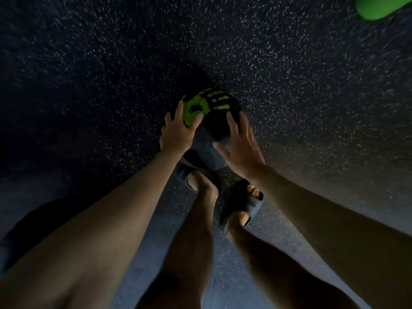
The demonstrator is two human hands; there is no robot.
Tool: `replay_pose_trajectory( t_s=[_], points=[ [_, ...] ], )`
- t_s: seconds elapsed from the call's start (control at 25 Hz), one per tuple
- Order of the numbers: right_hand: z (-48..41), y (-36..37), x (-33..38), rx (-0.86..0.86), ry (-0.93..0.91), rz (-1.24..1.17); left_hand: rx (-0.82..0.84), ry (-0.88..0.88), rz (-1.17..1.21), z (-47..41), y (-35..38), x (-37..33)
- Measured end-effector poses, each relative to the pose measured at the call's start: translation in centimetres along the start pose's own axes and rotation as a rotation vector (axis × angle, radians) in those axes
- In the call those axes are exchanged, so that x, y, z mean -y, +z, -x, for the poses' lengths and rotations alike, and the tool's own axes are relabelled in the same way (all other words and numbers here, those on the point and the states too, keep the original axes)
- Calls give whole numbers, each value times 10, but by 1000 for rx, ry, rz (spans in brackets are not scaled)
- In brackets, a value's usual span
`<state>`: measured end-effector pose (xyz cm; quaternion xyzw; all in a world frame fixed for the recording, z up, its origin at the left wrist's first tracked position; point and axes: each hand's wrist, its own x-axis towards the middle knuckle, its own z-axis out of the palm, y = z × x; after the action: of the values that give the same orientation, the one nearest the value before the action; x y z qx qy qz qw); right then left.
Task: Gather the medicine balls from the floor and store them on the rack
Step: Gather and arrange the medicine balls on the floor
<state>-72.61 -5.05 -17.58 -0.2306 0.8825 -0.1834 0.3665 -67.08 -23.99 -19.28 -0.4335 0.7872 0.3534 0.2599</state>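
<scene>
Medicine ball [215, 121], black rubber sphere with green handprint: between both hands, just ahead of dark slide sandals [243, 202] on dark speckled floor [89, 63]; floor contact unclear | left hand [178, 132]: fingers spread, pressed on ball's left side | right hand [242, 146]: fingers spread, against its right side

A green object [379, 6] is cut off by the top-right corner, and the medicine ball's [209, 103] far side merges into dark shadow.
</scene>
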Motion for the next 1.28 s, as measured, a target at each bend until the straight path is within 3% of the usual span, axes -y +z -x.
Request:
replay_pose_trajectory(
  t_s=[0.12,0.32,0.4,0.48,0.6,0.8,0.92,1.08,1.28],
  points=[
    [-9,-6,16,46,8,28,78,-78,137,-40,-30,-16],
    [-76,-39,48,147,160,-17,126,83,149,-61,-55,-7],
    [-109,-53,53,175,229,-36,114,66,156,-47,-62,-10],
    [-141,-63,54,147,319,-108,130,24,173,-40,-62,-14],
    [-179,-79,48,28,428,-201,139,109,182,-48,-59,-29],
    [-192,-98,4,-37,365,-330,198,219,0,-84,-63,-79],
    [-169,-97,-17,-8,260,-348,195,246,20,-84,-59,-94],
    [-155,-100,-11,-55,204,-260,86,221,184,-95,-82,-93],
    [-168,-112,21,-36,55,-175,-139,30,298,-171,-118,-140]
  ],
)
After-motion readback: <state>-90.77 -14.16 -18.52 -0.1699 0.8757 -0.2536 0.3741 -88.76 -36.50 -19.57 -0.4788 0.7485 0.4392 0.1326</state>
